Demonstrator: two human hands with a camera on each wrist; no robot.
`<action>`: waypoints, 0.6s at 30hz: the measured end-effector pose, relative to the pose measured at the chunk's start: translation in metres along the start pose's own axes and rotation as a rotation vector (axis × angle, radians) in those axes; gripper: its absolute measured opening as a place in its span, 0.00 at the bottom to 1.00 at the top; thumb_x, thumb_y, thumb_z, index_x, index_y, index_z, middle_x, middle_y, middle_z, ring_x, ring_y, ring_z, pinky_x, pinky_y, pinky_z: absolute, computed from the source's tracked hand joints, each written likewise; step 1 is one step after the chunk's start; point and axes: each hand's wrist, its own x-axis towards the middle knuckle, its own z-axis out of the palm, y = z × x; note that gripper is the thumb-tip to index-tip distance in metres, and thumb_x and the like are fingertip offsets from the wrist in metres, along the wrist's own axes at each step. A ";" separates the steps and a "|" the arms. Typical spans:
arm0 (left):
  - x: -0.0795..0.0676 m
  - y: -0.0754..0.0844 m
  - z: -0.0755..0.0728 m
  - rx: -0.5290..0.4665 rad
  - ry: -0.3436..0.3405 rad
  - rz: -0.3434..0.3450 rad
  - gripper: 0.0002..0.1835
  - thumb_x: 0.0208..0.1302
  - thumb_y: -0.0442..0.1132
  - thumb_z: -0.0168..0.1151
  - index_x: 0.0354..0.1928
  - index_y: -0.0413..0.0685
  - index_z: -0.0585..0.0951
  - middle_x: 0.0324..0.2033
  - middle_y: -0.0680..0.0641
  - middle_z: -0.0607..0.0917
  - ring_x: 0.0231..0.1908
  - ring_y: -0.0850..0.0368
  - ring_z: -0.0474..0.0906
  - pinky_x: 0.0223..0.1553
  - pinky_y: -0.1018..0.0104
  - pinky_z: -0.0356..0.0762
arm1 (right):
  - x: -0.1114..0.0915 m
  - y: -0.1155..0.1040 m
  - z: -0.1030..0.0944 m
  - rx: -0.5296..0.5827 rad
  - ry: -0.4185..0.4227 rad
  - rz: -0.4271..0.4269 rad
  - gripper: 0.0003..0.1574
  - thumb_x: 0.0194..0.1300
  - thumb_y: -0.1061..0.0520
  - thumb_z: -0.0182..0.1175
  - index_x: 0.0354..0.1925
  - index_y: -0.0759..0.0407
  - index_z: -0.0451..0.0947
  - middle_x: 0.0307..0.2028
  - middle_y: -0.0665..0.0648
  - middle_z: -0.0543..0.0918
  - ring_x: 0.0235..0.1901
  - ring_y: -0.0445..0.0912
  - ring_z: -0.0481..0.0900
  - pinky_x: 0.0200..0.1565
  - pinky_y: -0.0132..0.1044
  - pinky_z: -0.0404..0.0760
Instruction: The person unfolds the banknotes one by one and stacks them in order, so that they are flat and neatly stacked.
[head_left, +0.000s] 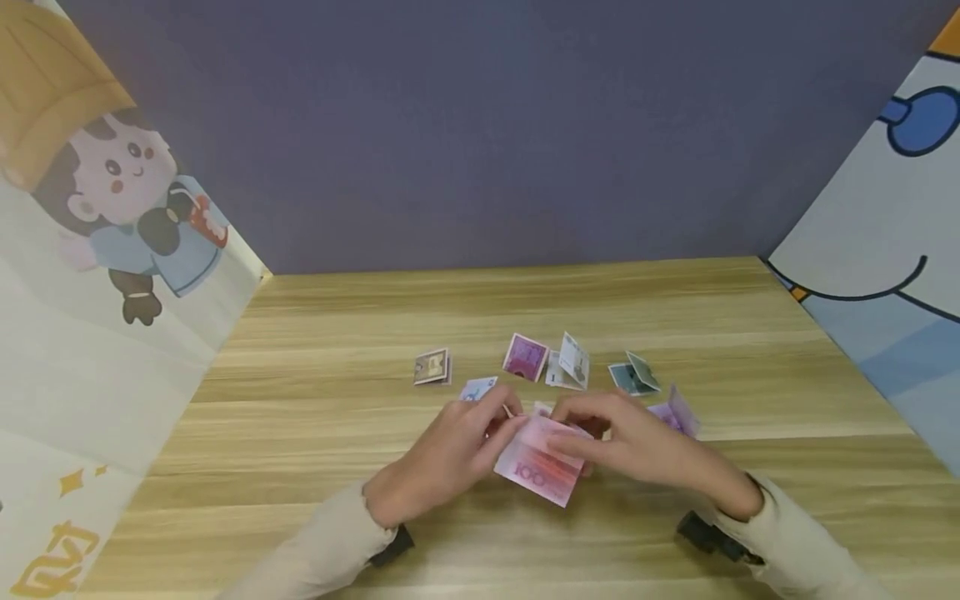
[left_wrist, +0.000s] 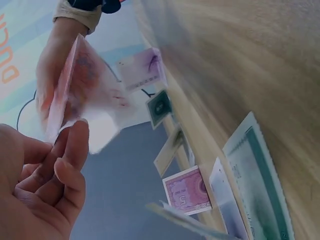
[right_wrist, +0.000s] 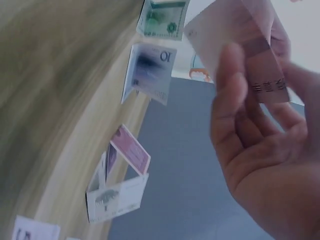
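A red 100 banknote (head_left: 542,467), folded over, is held up off the table between both hands. The left hand (head_left: 457,442) pinches its left edge with thumb and fingers. On the other side the right hand (head_left: 637,442) grips it, thumb lying on the printed face. In the left wrist view the banknote (left_wrist: 82,82) is blurred, with the left fingertips at its lower end. The right wrist view shows the banknote (right_wrist: 235,40) between the right thumb and fingers. Just beyond the left hand lies a bluish banknote (head_left: 477,388), partly hidden by it.
Several folded banknotes stand on the wooden table: a brown one (head_left: 431,367) at left, a magenta one (head_left: 525,357) beside a pale one (head_left: 573,362), a dark green one (head_left: 634,377), and a purple one (head_left: 681,412) near the right wrist. A dark wall (head_left: 480,133) rises behind.
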 end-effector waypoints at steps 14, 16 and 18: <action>0.005 0.004 -0.017 -0.258 0.106 -0.037 0.02 0.71 0.29 0.57 0.41 0.39 0.73 0.17 0.51 0.81 0.15 0.70 0.73 0.14 0.75 0.74 | -0.006 -0.011 -0.026 -0.129 0.212 -0.022 0.12 0.61 0.59 0.71 0.37 0.39 0.84 0.25 0.43 0.68 0.25 0.40 0.66 0.28 0.34 0.68; 0.005 0.005 -0.017 -0.277 0.112 -0.039 0.02 0.71 0.28 0.56 0.41 0.38 0.73 0.18 0.50 0.82 0.14 0.69 0.73 0.15 0.74 0.75 | -0.007 -0.012 -0.027 -0.154 0.251 -0.050 0.15 0.58 0.61 0.72 0.36 0.39 0.86 0.30 0.43 0.70 0.31 0.40 0.67 0.31 0.34 0.69; 0.005 0.005 -0.018 -0.293 0.109 -0.047 0.02 0.71 0.28 0.56 0.41 0.37 0.73 0.19 0.49 0.82 0.14 0.67 0.74 0.15 0.72 0.76 | -0.006 -0.012 -0.027 -0.174 0.273 -0.072 0.15 0.57 0.63 0.72 0.35 0.39 0.87 0.37 0.43 0.75 0.39 0.40 0.69 0.35 0.34 0.73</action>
